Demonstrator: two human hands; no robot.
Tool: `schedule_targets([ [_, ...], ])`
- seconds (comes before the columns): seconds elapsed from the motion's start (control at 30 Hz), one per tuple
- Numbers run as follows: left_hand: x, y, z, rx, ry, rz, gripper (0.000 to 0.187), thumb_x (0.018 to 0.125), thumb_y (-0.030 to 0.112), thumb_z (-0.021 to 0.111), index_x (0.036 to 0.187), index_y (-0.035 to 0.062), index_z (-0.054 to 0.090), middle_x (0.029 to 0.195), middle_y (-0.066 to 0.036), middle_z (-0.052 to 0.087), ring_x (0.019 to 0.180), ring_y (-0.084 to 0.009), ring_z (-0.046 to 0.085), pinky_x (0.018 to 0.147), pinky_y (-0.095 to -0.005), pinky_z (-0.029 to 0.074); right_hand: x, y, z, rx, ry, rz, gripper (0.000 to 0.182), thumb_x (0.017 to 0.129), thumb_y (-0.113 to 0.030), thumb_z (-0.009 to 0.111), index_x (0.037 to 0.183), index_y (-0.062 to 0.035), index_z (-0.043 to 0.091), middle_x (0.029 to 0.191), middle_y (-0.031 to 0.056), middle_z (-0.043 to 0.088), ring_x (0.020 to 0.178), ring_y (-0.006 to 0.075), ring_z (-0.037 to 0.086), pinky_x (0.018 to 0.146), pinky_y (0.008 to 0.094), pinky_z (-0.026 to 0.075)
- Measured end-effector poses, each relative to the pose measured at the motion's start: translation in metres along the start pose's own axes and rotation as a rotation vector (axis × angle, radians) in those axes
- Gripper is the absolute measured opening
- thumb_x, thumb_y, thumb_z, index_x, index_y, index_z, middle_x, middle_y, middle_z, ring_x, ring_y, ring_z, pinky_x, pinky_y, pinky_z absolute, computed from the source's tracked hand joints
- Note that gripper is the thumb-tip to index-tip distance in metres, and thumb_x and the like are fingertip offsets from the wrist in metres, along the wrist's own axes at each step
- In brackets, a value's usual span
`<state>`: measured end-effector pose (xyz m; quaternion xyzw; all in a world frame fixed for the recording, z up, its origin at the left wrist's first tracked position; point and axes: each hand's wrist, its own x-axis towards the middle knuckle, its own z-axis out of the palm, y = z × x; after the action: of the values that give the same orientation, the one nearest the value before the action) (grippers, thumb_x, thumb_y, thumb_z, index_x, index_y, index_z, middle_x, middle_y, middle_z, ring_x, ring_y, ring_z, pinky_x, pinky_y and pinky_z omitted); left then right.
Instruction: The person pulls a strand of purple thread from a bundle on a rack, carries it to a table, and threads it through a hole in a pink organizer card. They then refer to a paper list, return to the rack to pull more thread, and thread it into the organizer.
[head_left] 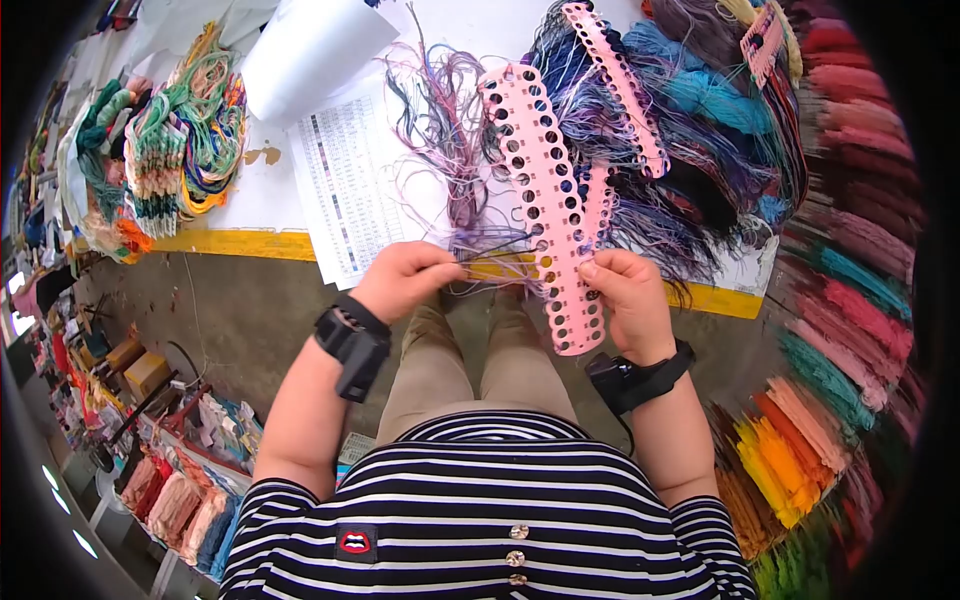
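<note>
Hands meet at the table [250,243] edge, above our knees. Our right hand [628,300] grips the lower end of a pink card [545,200], thumb on its face near a hole, fingers closed behind it. This card is a long strip punched with two rows of holes; it slants up and left over the table, with threads [640,215] knotted through many upper holes and trailing right. Our left hand [402,280] is closed in a pinch on a thin purple strand [490,243], which runs right to the card's left edge. We cannot tell which hole it meets.

Behind the strand lies a loose purple bundle [450,120] on a printed chart [345,180]. A second pink card [618,85] lies further back among blue and dark threads. Green and orange skeins [185,130] sit at far left. Rows of skeins [850,300], red through teal to yellow, line the right side. Black bands sit on both wrists.
</note>
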<state>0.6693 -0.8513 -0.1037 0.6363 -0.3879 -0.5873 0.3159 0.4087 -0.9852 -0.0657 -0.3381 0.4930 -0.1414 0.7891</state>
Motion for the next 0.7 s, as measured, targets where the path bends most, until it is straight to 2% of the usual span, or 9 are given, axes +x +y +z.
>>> schedule_targets([
  [0.1, -0.013, -0.012, -0.03, -0.062, 0.134, -0.108, 0.016, 0.089, 0.014, 0.062, 0.088, 0.0001, 0.069, 0.073, 0.001, 0.061, 0.065, -0.0073, 0.051, 0.059, -0.0229, 0.041, -0.002, -0.003, -0.002, -0.002, 0.02, 0.007, 0.007, 0.084, -0.006, 0.065, 0.082, 0.0005, 0.066, 0.075, 0.0017, 0.064, 0.068, 0.0064, 0.055, 0.064, 0.0214, 0.043],
  [0.2, -0.01, -0.025, -0.032, -0.111, 0.294, 0.011, 0.015, 0.088, 0.014, 0.064, 0.086, 0.0006, 0.069, 0.073, 0.001, 0.06, 0.064, -0.0073, 0.05, 0.059, -0.0223, 0.041, 0.001, 0.004, -0.002, -0.007, 0.029, 0.007, 0.007, 0.084, -0.006, 0.065, 0.082, 0.0006, 0.067, 0.075, 0.0014, 0.064, 0.067, 0.0063, 0.055, 0.063, 0.0209, 0.043],
  [0.23, -0.006, -0.03, -0.03, -0.099, 0.329, 0.011, 0.014, 0.085, 0.014, 0.068, 0.092, 0.0015, 0.068, 0.077, 0.0, 0.06, 0.066, -0.0076, 0.05, 0.059, -0.0226, 0.041, 0.003, 0.008, -0.001, -0.009, 0.033, 0.003, 0.007, 0.084, -0.006, 0.064, 0.082, 0.0006, 0.067, 0.075, 0.0013, 0.063, 0.067, 0.0062, 0.055, 0.062, 0.0208, 0.043],
  [0.33, 0.003, -0.025, -0.004, 0.233, 0.761, -0.028, 0.023, 0.082, 0.013, 0.07, 0.103, 0.0032, 0.065, 0.085, 0.0, 0.062, 0.069, -0.0074, 0.051, 0.06, -0.0227, 0.042, 0.01, 0.013, 0.002, -0.041, 0.035, -0.036, 0.008, 0.085, -0.007, 0.065, 0.082, 0.0006, 0.067, 0.074, 0.001, 0.063, 0.066, 0.006, 0.055, 0.062, 0.0204, 0.042],
  [0.37, 0.004, -0.018, 0.004, 0.193, 0.789, 0.047, 0.029, 0.08, 0.011, 0.07, 0.107, 0.0053, 0.062, 0.092, -0.001, 0.062, 0.072, -0.0066, 0.051, 0.061, -0.0224, 0.043, 0.011, 0.012, 0.007, -0.044, 0.049, -0.015, 0.009, 0.085, -0.007, 0.065, 0.082, 0.0005, 0.067, 0.074, 0.0009, 0.064, 0.065, 0.0059, 0.054, 0.061, 0.0204, 0.042],
  [0.47, 0.003, 0.0, 0.029, -0.165, 0.479, 0.097, 0.026, 0.082, 0.009, 0.068, 0.107, 0.0057, 0.061, 0.094, -0.001, 0.062, 0.074, -0.0064, 0.053, 0.063, -0.022, 0.044, 0.02, 0.019, 0.012, -0.045, 0.008, -0.012, 0.009, 0.084, -0.008, 0.065, 0.082, 0.0005, 0.067, 0.074, 0.001, 0.064, 0.064, 0.0059, 0.055, 0.06, 0.0202, 0.042],
  [0.53, 0.007, 0.005, 0.048, -0.341, 0.356, 0.131, 0.025, 0.083, 0.008, 0.066, 0.107, 0.0048, 0.058, 0.095, -0.001, 0.061, 0.076, -0.0062, 0.054, 0.064, -0.0212, 0.045, 0.026, 0.022, 0.018, -0.045, 0.015, 0.021, 0.009, 0.085, -0.009, 0.065, 0.082, -0.0009, 0.067, 0.073, 0.0005, 0.064, 0.062, 0.0057, 0.054, 0.059, 0.0202, 0.042],
  [0.6, 0.019, -0.001, 0.064, -0.438, 0.274, 0.038, 0.022, 0.087, 0.002, 0.061, 0.108, 0.0025, 0.053, 0.101, -0.005, 0.06, 0.088, -0.0088, 0.056, 0.077, -0.0226, 0.048, 0.036, 0.032, 0.019, -0.015, 0.026, 0.082, 0.009, 0.085, -0.01, 0.065, 0.082, -0.0017, 0.067, 0.072, 0.0001, 0.063, 0.062, 0.0056, 0.054, 0.059, 0.0202, 0.042],
  [0.7, 0.028, -0.007, 0.071, -0.559, 0.285, -0.005, 0.026, 0.087, 0.001, 0.062, 0.108, 0.0034, 0.047, 0.098, -0.005, 0.058, 0.089, -0.0095, 0.056, 0.077, -0.0237, 0.049, 0.044, 0.044, 0.018, 0.001, 0.019, 0.098, 0.01, 0.086, -0.011, 0.065, 0.083, -0.0025, 0.067, 0.074, -0.0002, 0.064, 0.063, 0.0057, 0.056, 0.059, 0.0202, 0.043],
])
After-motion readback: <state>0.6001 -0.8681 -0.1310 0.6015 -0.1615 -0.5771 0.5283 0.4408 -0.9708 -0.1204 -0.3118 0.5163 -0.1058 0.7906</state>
